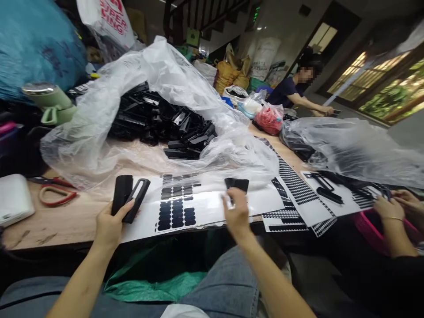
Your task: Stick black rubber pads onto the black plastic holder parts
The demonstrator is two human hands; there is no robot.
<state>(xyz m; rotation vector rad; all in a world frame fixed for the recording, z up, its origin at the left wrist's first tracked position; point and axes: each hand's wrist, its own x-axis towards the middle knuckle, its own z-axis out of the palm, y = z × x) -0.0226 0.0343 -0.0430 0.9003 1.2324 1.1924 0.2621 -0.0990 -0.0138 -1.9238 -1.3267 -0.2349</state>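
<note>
My left hand (111,221) holds a pair of black plastic pieces (130,198) upright over the table's front edge; the right one has a long slot. Beside it lies a white sheet (212,203) with rows of black rounded stickers (177,212). My right hand (236,212) is above the sheet's right part, fingers curled together and blurred. A dark patch (241,183) shows just behind its fingertips; whether it is held or lies on the sheet is unclear. Farther back, a clear plastic bag (96,115) spills a heap of similar black pieces (159,119).
Red-handled scissors (56,194), a white box (15,198) and a green mug (51,104) stand left. More patterned sheets (298,190) overlap at right. A co-worker's hands (394,207) work at far right; another person (294,90) sits behind.
</note>
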